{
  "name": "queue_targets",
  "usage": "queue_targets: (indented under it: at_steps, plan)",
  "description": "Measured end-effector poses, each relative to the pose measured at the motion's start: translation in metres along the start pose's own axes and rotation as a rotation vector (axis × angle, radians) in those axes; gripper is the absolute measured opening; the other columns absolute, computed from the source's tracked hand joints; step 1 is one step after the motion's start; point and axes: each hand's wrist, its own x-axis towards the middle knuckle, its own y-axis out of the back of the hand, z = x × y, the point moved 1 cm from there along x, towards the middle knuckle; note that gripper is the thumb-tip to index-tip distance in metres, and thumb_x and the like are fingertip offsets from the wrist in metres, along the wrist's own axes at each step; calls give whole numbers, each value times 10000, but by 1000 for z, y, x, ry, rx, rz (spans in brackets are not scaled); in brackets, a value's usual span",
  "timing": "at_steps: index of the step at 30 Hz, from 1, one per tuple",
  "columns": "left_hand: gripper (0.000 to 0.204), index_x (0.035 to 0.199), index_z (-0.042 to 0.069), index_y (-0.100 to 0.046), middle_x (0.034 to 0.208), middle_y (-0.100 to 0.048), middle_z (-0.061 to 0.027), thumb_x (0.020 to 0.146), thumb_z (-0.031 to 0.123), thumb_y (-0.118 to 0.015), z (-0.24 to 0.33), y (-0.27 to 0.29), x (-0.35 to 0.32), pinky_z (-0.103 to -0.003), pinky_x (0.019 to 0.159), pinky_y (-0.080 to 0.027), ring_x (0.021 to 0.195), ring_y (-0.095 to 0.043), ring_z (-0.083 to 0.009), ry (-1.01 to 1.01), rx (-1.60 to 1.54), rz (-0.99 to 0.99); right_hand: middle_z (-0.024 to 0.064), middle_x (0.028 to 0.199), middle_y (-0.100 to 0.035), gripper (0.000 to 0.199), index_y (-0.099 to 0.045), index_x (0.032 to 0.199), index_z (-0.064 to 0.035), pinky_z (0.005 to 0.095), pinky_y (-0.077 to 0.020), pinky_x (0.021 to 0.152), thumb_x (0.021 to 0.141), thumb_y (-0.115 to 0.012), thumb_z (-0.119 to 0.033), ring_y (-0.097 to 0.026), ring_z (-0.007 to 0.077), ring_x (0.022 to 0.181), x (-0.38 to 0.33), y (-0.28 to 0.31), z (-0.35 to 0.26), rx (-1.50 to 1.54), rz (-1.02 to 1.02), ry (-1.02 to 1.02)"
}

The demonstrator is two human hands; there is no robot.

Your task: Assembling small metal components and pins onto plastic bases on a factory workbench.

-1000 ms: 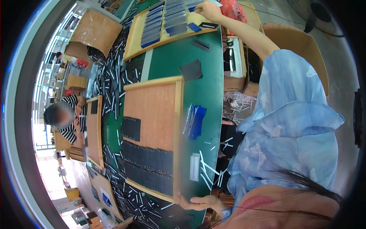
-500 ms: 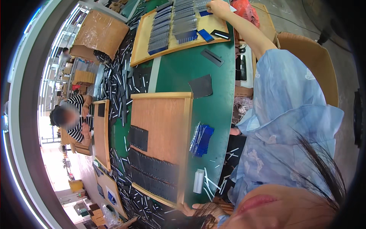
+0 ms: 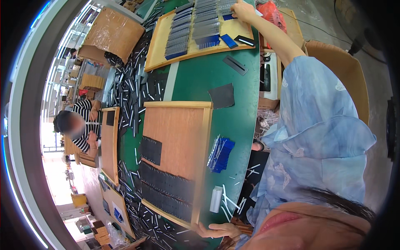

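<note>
My right arm stretches to the top of the view. Its hand (image 3: pixel 243 11) has bent fingers over a row of clear-and-blue flat pieces (image 3: pixel 208 31) in a pale wooden tray (image 3: pixel 160 62). Its fingertips are closed by a blue piece (image 3: pixel 228 17); what they pinch, if anything, is too small to make out. At the bottom, my left hand (image 3: pixel 220 230) is open, fingers apart, next to the corner of a wooden-framed board (image 3: pixel 179 125). Black sheets (image 3: pixel 166 187) with ragged, fringed edges lie on that board.
The green tabletop (image 3: pixel 191 79) bears a black sheet (image 3: pixel 221 96), a grey slotted plate (image 3: pixel 235 65), a blue stack (image 3: pixel 222 155) and a white block (image 3: pixel 216 199). Black and white scraps (image 3: pixel 129 89) pile beyond. Across the table works a person in stripes (image 3: pixel 81 125).
The whole view has shifted slightly. More of my left hand shows by the board's corner, fingers more spread. My right hand stays at the same tray, fingers slightly shifted.
</note>
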Motion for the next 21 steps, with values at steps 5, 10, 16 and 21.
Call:
queue_targets:
  at_steps: [5,10,16,21]
  plan:
    - [453,992,-70,-609,1068,-577,-268,963,353,-450,-10,-1,-4,-514,851,-436,988,-558,-417,-27,-50,-14,163,817,-651,135,-686,745,-59,408,-494,775,676,-658,-172,-593,337,892,2,8,6,-4,-3,-10]
    - [465,1003,-61,-593,1100,-560,-260,969,356,-391,-23,-5,-9,-529,870,-408,1008,-539,-405,-33,2,-9,164,785,-659,195,-687,788,-74,409,-512,723,637,-689,-197,-634,339,804,1,36,1,198,-76,17]
    - [405,1109,-76,-516,1222,-480,-259,973,271,-356,-40,1,-16,-527,974,-324,1136,-453,-402,-76,-35,-149,178,771,-652,196,-675,808,-71,405,-513,698,632,-669,-158,-641,334,760,1,47,-12,106,-70,53]
    - [385,1180,-86,-464,1304,-428,-258,976,214,-333,-51,7,-23,-526,1043,-267,1221,-395,-399,-90,-70,-258,97,911,-628,212,-612,932,-87,423,-498,703,774,-629,-228,-613,297,871,17,-8,37,-41,50,300]
